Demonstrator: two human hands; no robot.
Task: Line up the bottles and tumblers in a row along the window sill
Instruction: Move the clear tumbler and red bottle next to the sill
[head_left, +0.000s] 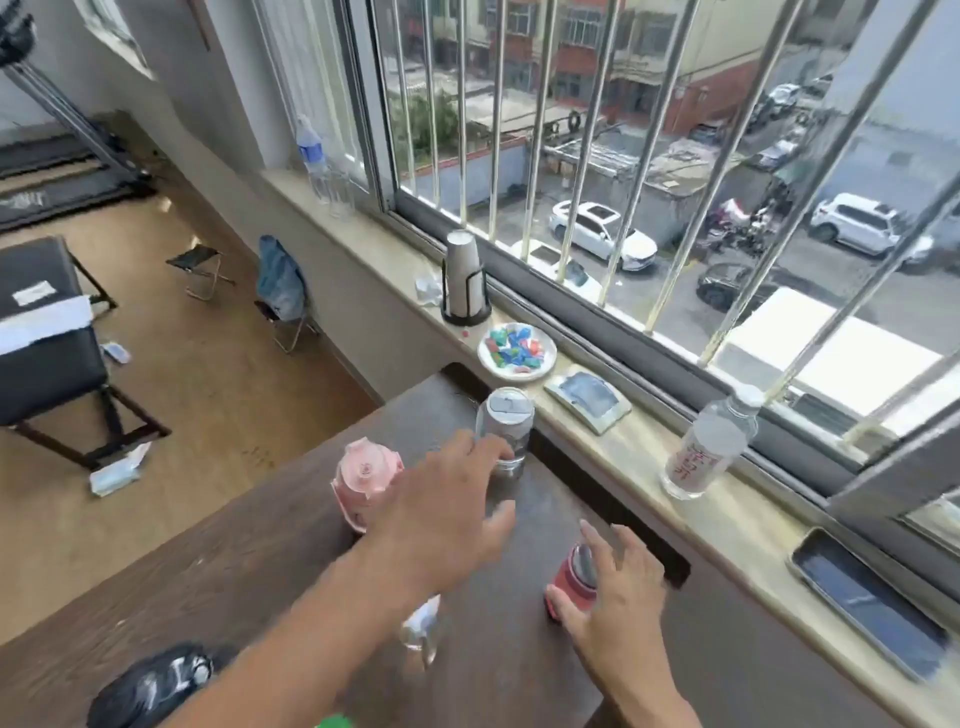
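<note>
My left fingers (483, 452) are spread wide, just reaching the clear tumbler (505, 434) on the worktop (260, 530); my right fingers (618, 545) cup the red bottle (574, 582) loosely. Reaching across, my forearm could topple the pink tumbler (363, 486). One water bottle (709, 447) already stands on the sill (649, 467).

bright daylight via window (649, 156) | hands motion-blurred | wide-angle bending at edges | soft, compressed detail
</note>
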